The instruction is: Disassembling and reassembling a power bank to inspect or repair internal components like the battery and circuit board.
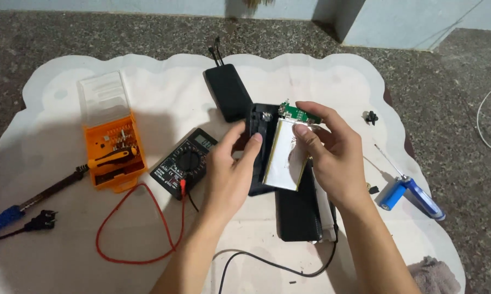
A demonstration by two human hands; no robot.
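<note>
Left hand (232,171) grips left edge of open black case (256,144), thumb on rim. Right hand (332,155) pinches silver flat battery (283,158) lying in case. Battery long axis near to far, tilted slightly right; green circuit board (297,113) at far end. Multimeter (183,162) left, near. Orange bit box (113,147) further left.

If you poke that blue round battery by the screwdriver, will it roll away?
Probably. The blue battery is a smooth cylinder lying on its side, so a nudge across it would likely set it rolling. The soft white mat may slow it, and the blue-handled screwdriver right beside it could stop it on that side.
</note>
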